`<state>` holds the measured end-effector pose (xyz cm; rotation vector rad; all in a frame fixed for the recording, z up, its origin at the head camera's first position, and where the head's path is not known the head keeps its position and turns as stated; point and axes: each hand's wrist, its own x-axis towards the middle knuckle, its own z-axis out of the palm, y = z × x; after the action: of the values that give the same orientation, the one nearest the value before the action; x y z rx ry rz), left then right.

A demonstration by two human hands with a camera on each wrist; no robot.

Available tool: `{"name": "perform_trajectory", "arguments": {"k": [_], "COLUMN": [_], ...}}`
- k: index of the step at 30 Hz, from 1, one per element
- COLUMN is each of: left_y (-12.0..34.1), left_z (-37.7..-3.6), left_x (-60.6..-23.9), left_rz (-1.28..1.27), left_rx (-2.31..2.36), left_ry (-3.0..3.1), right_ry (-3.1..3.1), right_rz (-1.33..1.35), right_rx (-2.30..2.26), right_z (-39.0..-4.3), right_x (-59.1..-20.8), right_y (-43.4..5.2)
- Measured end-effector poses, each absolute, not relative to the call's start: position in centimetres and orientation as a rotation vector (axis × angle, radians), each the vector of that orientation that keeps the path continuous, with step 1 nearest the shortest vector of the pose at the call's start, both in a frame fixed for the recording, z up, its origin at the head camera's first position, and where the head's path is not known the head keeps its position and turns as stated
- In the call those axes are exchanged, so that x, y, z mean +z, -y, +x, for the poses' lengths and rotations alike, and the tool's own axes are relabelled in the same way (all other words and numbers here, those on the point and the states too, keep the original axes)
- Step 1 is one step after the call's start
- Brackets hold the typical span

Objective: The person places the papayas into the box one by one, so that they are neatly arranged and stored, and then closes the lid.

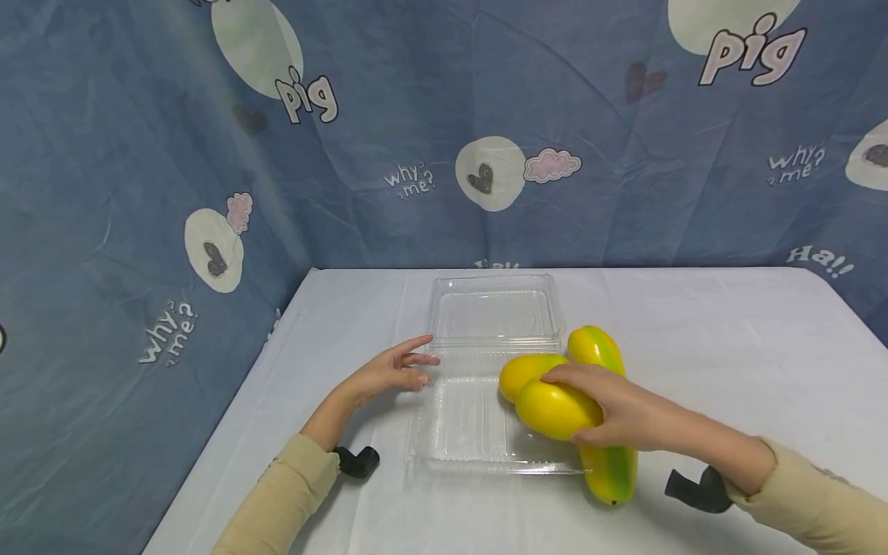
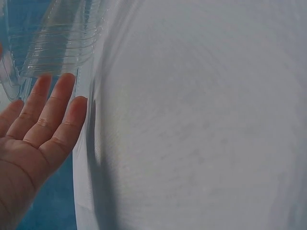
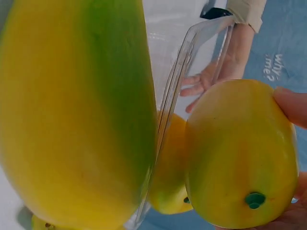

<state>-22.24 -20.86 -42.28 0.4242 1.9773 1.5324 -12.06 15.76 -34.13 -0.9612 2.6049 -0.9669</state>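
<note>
My right hand (image 1: 624,408) grips a yellow mango (image 1: 555,408) over the right part of a clear plastic clamshell box (image 1: 458,432). In the right wrist view that mango (image 3: 240,158) shows a green stem end, with thumb and fingertips on its side. Behind it another mango (image 1: 520,375) lies in the box. Two yellow-green fruits, one at the back (image 1: 595,347) and a long one in front (image 1: 612,474), lie by the box's right side, partly hidden by my hand. My left hand (image 1: 388,370), fingers extended and holding nothing, is beside the box's left edge.
The box's lid (image 1: 496,308) lies folded back toward the far edge of the white-covered table (image 1: 728,331). A blue printed cloth (image 1: 388,208) hangs behind and to the left. Each wrist carries a black mount (image 1: 357,462).
</note>
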Motion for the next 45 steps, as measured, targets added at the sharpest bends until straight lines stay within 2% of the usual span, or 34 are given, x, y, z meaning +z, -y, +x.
{"name": "perform_trajectory", "arguments": {"k": [45], "left_y": [20.8], "left_z": [-22.2], "left_x": [-42.3], "left_rz": [0.423], "left_rx": [1.539], "left_ry": [-1.984], "right_ry": [-2.733], "right_rz": [-1.263], "right_rx": [-0.573], "right_z": [-11.8], "right_x": [-37.5], "right_y": [-13.1]}}
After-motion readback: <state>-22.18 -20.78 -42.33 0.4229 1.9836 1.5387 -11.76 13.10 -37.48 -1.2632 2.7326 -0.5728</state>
